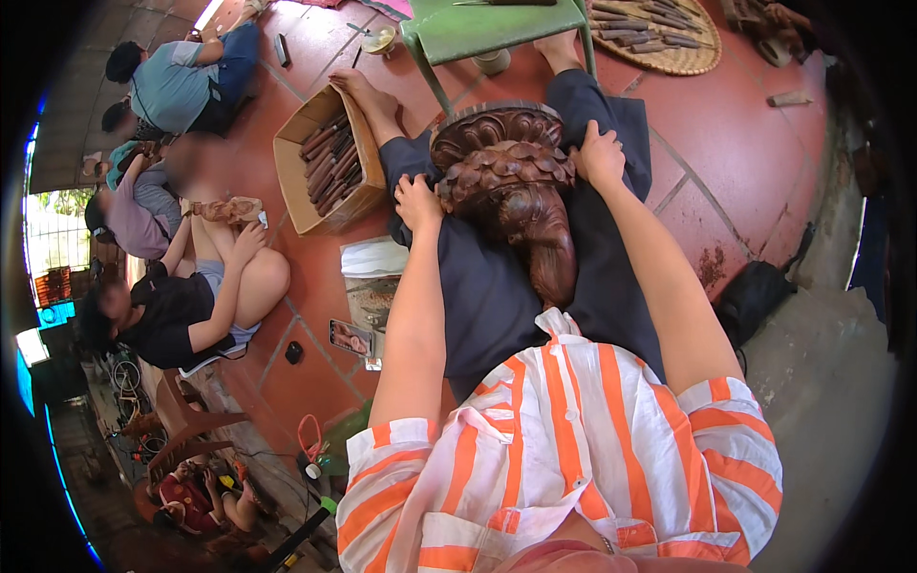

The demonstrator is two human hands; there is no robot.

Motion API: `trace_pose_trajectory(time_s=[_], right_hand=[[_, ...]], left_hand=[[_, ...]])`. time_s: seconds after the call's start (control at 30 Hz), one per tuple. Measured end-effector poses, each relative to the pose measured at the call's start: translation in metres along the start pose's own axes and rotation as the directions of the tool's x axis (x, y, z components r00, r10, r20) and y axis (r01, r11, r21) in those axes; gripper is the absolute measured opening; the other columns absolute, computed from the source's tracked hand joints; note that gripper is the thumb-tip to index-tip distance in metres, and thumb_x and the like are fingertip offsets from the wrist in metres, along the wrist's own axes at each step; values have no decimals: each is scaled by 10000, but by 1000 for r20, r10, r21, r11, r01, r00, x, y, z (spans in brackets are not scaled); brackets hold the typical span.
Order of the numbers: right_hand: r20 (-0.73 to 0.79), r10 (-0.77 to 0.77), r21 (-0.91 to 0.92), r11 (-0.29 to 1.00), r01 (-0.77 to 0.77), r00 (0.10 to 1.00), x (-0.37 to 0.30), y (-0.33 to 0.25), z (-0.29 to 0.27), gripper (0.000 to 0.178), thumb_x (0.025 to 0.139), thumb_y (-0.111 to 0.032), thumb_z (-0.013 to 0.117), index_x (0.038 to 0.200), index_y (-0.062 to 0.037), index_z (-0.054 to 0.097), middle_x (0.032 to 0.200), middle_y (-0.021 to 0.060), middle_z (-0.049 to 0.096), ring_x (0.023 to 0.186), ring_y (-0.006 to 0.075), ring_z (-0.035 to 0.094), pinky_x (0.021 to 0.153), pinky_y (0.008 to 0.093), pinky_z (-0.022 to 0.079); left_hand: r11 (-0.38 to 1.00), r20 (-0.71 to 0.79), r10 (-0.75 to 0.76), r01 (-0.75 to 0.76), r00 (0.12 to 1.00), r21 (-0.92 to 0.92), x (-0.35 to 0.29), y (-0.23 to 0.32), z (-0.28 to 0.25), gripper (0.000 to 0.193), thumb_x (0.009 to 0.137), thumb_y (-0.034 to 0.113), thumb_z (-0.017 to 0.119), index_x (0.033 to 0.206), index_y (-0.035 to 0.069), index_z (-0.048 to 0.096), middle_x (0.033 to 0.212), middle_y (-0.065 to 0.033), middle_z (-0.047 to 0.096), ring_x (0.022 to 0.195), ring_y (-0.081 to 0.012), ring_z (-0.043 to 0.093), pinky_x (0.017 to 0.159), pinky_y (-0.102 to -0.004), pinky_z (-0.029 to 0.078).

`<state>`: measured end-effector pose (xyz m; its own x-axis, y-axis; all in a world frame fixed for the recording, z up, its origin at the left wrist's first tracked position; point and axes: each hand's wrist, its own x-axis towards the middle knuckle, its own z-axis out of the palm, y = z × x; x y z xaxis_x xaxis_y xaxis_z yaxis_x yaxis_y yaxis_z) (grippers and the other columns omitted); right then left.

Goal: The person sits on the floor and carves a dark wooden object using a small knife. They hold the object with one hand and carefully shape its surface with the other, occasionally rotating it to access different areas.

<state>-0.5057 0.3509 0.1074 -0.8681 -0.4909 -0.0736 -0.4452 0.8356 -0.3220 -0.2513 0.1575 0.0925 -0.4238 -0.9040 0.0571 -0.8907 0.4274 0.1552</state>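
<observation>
Your left grip (418,202) rests over your left knee, fingers curled down beside the nine o'clock edge of the dark brown wood carving (511,191). Your right grip (600,158) sits over your right knee, fingers bent close to the carving's edge at about two o'clock. You cannot tell from this angle how far either grip is closed, or whether the fingertips have hold of the wood or only the dark trousers (487,306).

The carving lies between your legs, its broad scalloped end toward twelve o'clock and its narrow, rounded end toward six.

Taking the carving as the dial's centre, you have a green stool (497,33) at twelve, and a round woven tray (704,65) of slim wooden-handled tools (630,40) between one and two. A black bag (755,301) is near four, and a phone (351,337) lies between seven and eight. A cardboard box (289,186) holding many dark handles (334,162) stands between nine and ten, near your left foot. Well off at nine, a seated person (172,325) has a paler carved piece (227,210).
</observation>
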Motion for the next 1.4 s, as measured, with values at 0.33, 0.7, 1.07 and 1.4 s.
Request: trace_pose_trajectory(time_s=[0.33,0.7,1.07,1.4], right_hand=[[7,4,9,1000,-4,1000,-2,-5,-3,508,789,-382,698,1108,-86,435,1091,272,498,985,430,590,797,472,525],[47,46,3,999,-46,998,4,-1,-6,558,801,-385,693,1193,-93,424,1124,279,508,1029,455,578,839,489,508],[79,8,-83,997,-2,997,6,2,1,598,814,-462,669,1235,-117,419,1174,290,525,1069,475,567,871,518,493],[65,-26,-101,994,32,998,13,15,5,646,821,-475,649,1331,-167,399,1207,285,523,1073,483,569,885,511,487]], left_hand=[[1000,31,-10,9,999,21,0,0,-8,407,803,158,689,1201,180,607,1375,-99,464,1268,-312,453,954,-443,470],[981,97,-71,87,993,-172,0,5,-10,380,848,293,676,1185,122,636,1389,-147,449,1294,-325,424,988,-467,433],[700,645,-345,645,682,-308,-183,-137,-12,460,965,351,537,1071,-81,650,920,-143,707,875,-246,687,766,-324,526],[118,581,-648,819,492,-561,-236,-216,8,201,910,190,647,870,-6,634,666,-76,622,490,-113,548,422,-234,410]])
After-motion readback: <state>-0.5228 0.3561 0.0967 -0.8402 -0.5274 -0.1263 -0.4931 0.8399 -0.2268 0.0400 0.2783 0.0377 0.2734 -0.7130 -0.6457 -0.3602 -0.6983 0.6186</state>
